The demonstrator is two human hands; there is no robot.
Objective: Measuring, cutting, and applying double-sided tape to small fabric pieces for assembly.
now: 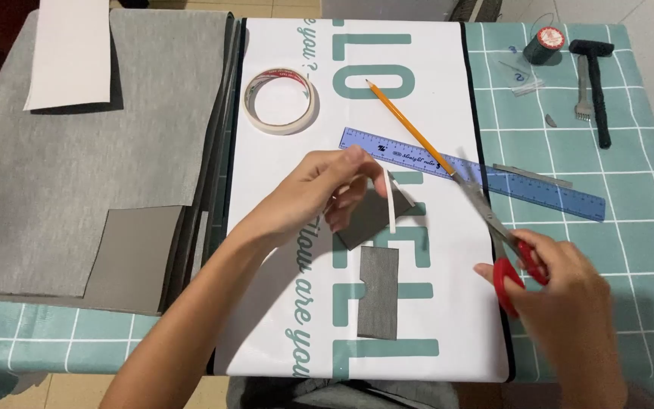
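my left hand pinches a small grey piece with a white strip over the white sheet. my right hand has its grip closed round red scissors, blades nearly closed. one cut piece already lies on the bench; i think more trimming is left.

Left hand pinches a matt dark grey piece, leather-like, with a smooth white backing strip curling off. Second grey piece flat, matt, fine woven grain. Right hand holds scissors: shiny metal blades, glossy red plastic handles. Banner smooth white, slight sheen, vinyl-like. Ruler translucent blue plastic. Pencil orange painted wood. Tape roll cream paper-like, matt. Grey sheet felt-like, soft matt. Tablecloth teal check, smooth. Hammer matt black.
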